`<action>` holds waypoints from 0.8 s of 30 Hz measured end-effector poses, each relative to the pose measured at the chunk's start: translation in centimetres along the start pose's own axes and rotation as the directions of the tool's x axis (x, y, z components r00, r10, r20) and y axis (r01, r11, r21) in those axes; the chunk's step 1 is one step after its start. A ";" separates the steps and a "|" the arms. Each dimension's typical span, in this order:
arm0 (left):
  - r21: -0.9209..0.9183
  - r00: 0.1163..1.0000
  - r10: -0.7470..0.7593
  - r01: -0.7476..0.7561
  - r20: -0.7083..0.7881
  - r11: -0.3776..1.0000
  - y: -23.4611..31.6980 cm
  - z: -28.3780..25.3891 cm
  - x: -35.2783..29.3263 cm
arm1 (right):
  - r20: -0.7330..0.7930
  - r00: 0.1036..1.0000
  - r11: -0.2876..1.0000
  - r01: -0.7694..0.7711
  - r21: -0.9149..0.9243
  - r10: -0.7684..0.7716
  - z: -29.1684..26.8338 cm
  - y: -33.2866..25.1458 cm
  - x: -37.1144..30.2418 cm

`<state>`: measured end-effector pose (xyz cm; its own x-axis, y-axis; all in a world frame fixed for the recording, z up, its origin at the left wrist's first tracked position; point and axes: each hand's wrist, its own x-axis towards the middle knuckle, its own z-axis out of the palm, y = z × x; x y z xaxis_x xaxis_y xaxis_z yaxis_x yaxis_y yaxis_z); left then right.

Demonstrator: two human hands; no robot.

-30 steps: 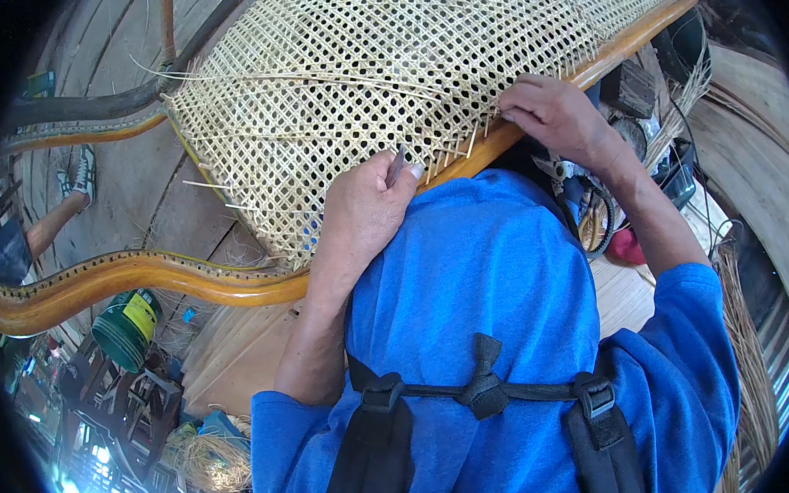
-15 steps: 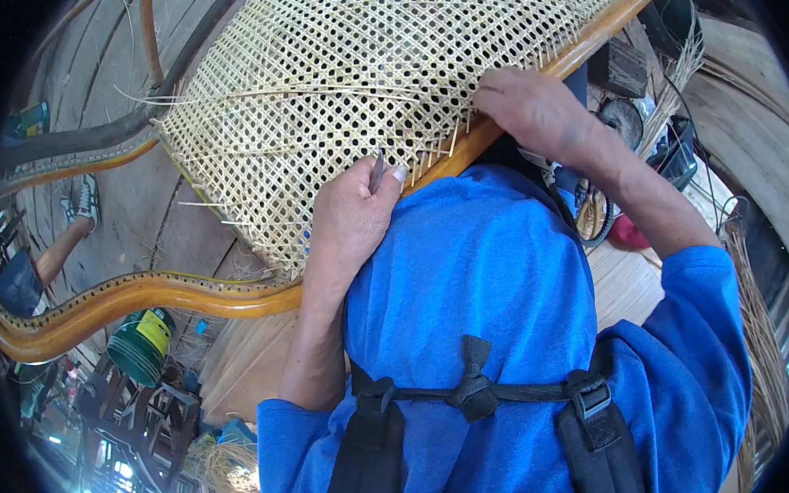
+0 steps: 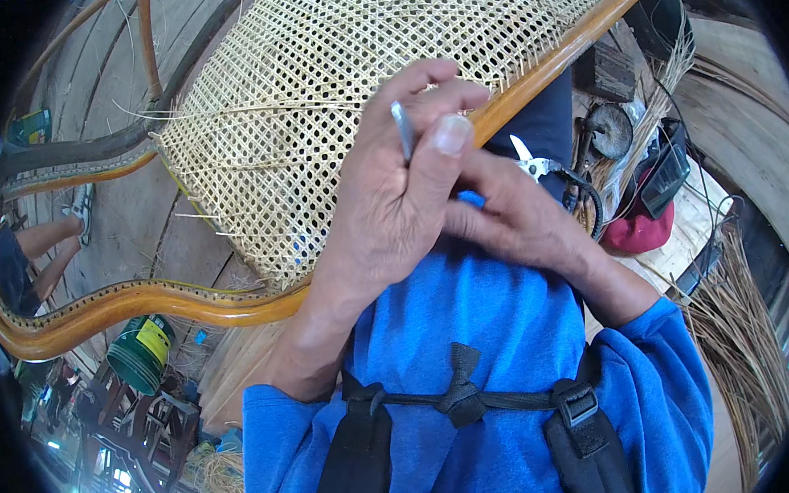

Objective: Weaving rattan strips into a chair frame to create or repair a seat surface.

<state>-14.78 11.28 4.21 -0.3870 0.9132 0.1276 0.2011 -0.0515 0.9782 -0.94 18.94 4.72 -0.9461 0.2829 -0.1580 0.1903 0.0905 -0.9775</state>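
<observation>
A slim metal tool (image 3: 404,132) with a rounded end sticks up between the thumb and fingers of my left hand (image 3: 391,175), which is raised over the edge of the woven cane panel (image 3: 291,145). Its lower part is hidden in the hand. My right hand (image 3: 517,209) lies just below and behind the left one, close to the blue shirt; its fingertips are covered, so what they hold, if anything, does not show. The panel's open mesh meets a glossy wooden frame rail (image 3: 571,45), with short cane ends standing along it.
Hand shears (image 3: 537,163) with a bright blade lie right of my right hand. Farther right are a red cloth item (image 3: 648,224) and bundled cane strands (image 3: 752,344). A curved wooden frame arm (image 3: 148,304) and a green bucket (image 3: 141,353) are at left. Another person's legs (image 3: 51,251) show far left.
My right hand has come down from the panel's rail toward my left. My left hand has lifted off the mesh and moved up and right, still with the metal tool.
</observation>
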 end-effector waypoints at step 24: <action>0.689 0.994 -0.005 -0.072 0.110 0.721 -9.9 1.5 -0.3 | -0.163 0.985 0.641 -0.156 -0.751 0.049 -5.8 1.8 3.3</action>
<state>-15.30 12.16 -5.77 -0.2871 0.9523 0.1036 0.7931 0.1756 0.5832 -2.19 25.57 3.22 -0.8803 0.4386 -0.1807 0.4665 0.7313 -0.4976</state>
